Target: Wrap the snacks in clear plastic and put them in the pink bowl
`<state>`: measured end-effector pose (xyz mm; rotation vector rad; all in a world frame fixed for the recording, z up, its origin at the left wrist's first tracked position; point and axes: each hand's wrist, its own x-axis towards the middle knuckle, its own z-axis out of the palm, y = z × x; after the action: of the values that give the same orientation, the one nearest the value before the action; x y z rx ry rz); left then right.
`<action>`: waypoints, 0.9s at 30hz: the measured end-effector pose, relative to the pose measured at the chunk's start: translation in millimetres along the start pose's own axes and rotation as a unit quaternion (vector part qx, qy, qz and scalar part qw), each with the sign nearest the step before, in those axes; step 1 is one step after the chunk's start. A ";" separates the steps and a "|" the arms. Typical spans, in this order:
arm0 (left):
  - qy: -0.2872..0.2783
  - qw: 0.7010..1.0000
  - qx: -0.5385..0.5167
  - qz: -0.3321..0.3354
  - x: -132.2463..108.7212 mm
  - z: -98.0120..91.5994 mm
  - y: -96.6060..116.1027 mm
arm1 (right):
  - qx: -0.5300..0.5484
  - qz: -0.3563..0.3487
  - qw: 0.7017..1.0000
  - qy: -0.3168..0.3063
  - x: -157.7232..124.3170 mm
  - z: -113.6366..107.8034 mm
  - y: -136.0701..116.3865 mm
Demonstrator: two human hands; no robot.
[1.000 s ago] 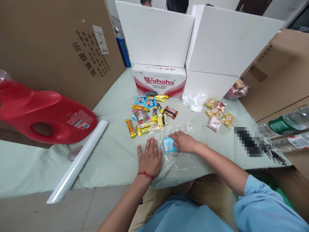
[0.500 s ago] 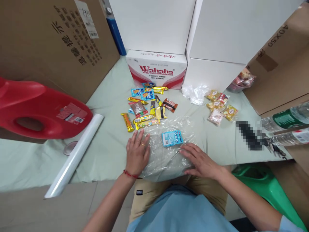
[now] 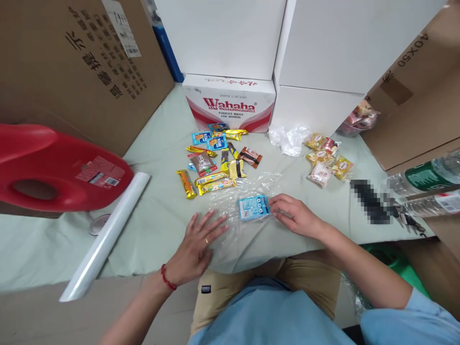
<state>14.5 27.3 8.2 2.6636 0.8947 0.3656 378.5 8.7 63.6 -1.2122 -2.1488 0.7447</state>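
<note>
A small blue packet [image 3: 254,207] lies on a crinkled sheet of clear plastic wrap [image 3: 230,247] at the front of the cloth-covered table. My right hand [image 3: 294,215] is at the packet's right edge, fingers curled together on the wrap there. Over the left side of the wrap, my left hand [image 3: 196,247] has its fingers spread with nothing in them. Just beyond lie several wrapped snacks, among them yellow snack bars [image 3: 216,186], a brown packet [image 3: 203,164] and a reddish-brown packet [image 3: 250,156].
A white roll [image 3: 108,235] and a red jug [image 3: 64,167] stand at left. Behind the snacks is a Wahaha carton [image 3: 230,105]. Crumpled clear plastic [image 3: 289,140], yellow packets [image 3: 341,166], bottles [image 3: 431,175] and keys [image 3: 408,220] lie to the right.
My right hand has moved in to the packet's edge, bringing the wrap's right side inward. My left hand has shifted down and left, its fingers spreading.
</note>
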 end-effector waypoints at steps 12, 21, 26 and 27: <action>0.193 0.902 -0.074 -0.378 52.6 15.4 -24.5 | -0.052 0.192 0.979 -0.033 53.4 -7.8 61.5; 0.341 0.889 0.069 -0.296 36.4 -4.7 21.7 | -0.301 0.196 0.933 -0.018 80.9 -35.7 55.1; 0.066 0.988 0.016 -0.139 79.8 13.6 65.2 | -0.256 0.120 0.954 -0.105 135.3 -9.8 60.3; 0.033 0.990 0.023 -0.136 90.7 19.7 68.2 | -0.238 0.133 0.954 -0.124 144.3 -2.5 61.6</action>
<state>128.0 27.7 27.7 2.5351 1.2819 0.3730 352.2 162.8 50.6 -1.7645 -2.4921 0.5180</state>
